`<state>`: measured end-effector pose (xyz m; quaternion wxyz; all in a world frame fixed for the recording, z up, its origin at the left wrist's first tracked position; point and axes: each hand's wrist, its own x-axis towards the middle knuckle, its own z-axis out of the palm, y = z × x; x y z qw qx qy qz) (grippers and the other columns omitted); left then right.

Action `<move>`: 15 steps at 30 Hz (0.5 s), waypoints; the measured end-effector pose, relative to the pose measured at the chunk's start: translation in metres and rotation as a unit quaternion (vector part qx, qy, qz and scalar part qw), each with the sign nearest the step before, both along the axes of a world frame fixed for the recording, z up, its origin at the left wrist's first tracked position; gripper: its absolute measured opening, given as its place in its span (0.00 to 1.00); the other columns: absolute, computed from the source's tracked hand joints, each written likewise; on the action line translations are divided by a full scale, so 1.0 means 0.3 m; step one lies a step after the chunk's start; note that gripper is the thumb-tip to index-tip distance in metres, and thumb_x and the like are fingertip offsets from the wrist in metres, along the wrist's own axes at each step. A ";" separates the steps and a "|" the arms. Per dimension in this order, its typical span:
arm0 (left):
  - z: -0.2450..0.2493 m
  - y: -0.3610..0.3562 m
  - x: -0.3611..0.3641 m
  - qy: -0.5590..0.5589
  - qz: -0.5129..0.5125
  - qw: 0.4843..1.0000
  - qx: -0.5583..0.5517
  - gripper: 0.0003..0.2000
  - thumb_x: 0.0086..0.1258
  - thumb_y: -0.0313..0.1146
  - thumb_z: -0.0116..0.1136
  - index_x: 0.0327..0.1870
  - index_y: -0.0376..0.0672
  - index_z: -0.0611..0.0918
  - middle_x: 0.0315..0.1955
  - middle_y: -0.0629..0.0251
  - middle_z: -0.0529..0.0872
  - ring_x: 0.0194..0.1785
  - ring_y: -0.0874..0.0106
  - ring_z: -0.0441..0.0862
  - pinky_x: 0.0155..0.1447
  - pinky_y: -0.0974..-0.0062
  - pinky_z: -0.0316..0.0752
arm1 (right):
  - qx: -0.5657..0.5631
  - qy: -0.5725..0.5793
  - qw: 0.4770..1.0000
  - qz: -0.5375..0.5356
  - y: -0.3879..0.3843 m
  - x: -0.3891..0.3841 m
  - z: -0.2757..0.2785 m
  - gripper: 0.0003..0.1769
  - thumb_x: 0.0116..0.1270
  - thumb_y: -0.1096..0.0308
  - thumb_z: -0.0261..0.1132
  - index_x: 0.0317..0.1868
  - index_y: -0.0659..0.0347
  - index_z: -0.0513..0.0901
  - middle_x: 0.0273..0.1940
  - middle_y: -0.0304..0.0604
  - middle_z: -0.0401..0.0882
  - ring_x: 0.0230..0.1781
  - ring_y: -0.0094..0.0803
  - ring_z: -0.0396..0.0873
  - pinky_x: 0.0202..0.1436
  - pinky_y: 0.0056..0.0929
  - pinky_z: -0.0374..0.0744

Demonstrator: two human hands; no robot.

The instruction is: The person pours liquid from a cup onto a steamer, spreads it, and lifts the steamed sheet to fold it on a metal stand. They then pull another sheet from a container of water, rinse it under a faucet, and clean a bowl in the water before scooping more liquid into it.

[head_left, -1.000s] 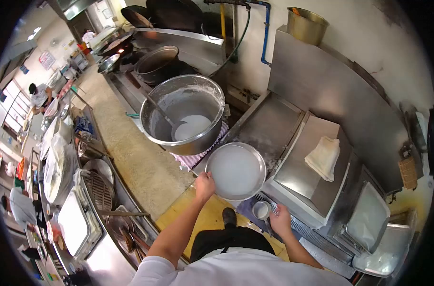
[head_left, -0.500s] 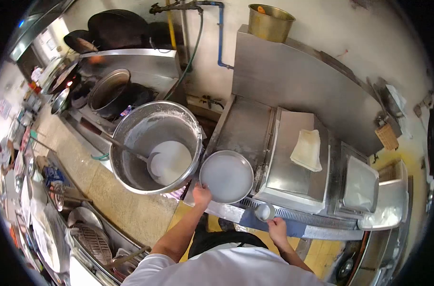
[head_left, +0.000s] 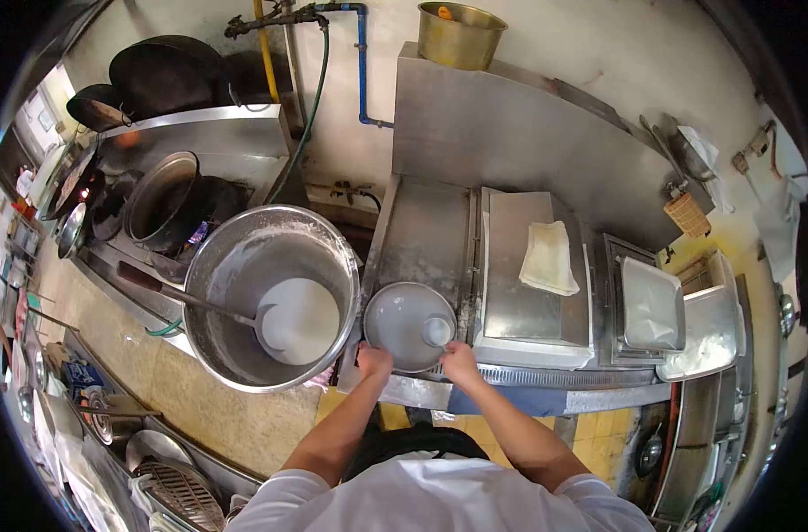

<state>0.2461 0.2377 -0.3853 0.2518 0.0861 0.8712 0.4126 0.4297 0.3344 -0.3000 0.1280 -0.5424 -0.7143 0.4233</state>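
Observation:
My left hand (head_left: pixel 374 361) is closed on the near-left edge of a round metal pan (head_left: pixel 393 353), which looks grey with a thin cloudy film inside. In my right hand (head_left: pixel 460 362) is a small cup (head_left: pixel 436 332) with whitish contents, held over the right side of the pan. Just left of the pan stands a large metal pot (head_left: pixel 211 293) with white liquid (head_left: pixel 299 321) in its bottom. A long-handled ladle (head_left: pixel 200 300) leans across that pot, its bowl hidden in the liquid.
A folded white cloth (head_left: pixel 548 257) lies on a boxy steel steamer (head_left: pixel 515 310) to the right. Beyond it are a rectangular tray (head_left: pixel 652 306) and a steel basin (head_left: pixel 710 332). Burners with a dark pot (head_left: pixel 162 204) stand at left. A brass-coloured pot (head_left: pixel 462 35) sits on the ledge.
My right hand has brought the cup leftward over the pan. The pan's inside looked fuller of whitish liquid before and greyer now. My left hand stays at its edge. The view has shifted.

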 end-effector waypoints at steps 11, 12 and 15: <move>0.223 -0.040 -0.097 -0.106 -0.250 0.948 -0.169 0.20 0.65 0.36 0.59 0.51 0.27 0.81 0.46 0.40 0.88 0.52 0.53 0.89 0.59 0.59 0.82 | -0.038 0.007 0.999 0.012 0.027 -0.201 -0.250 0.22 0.62 0.70 0.65 0.57 0.68 0.82 0.49 0.63 0.86 0.52 0.55 0.85 0.58 0.42 0.81; 0.295 -0.043 -0.095 -0.118 -0.286 0.931 -0.193 0.20 0.64 0.37 0.60 0.51 0.29 0.82 0.46 0.40 0.88 0.53 0.54 0.89 0.60 0.60 0.82 | -0.031 -0.014 0.998 0.050 0.028 -0.203 -0.237 0.22 0.62 0.69 0.66 0.57 0.68 0.83 0.50 0.63 0.86 0.53 0.55 0.85 0.60 0.43 0.80; 0.253 -0.058 -0.045 0.105 -0.260 0.933 -0.227 0.17 0.62 0.38 0.63 0.47 0.36 0.87 0.46 0.42 0.89 0.55 0.56 0.88 0.62 0.63 0.81 | 0.017 -0.111 0.977 0.183 0.022 -0.202 -0.112 0.25 0.60 0.66 0.70 0.58 0.65 0.83 0.56 0.62 0.83 0.60 0.56 0.81 0.66 0.45 0.77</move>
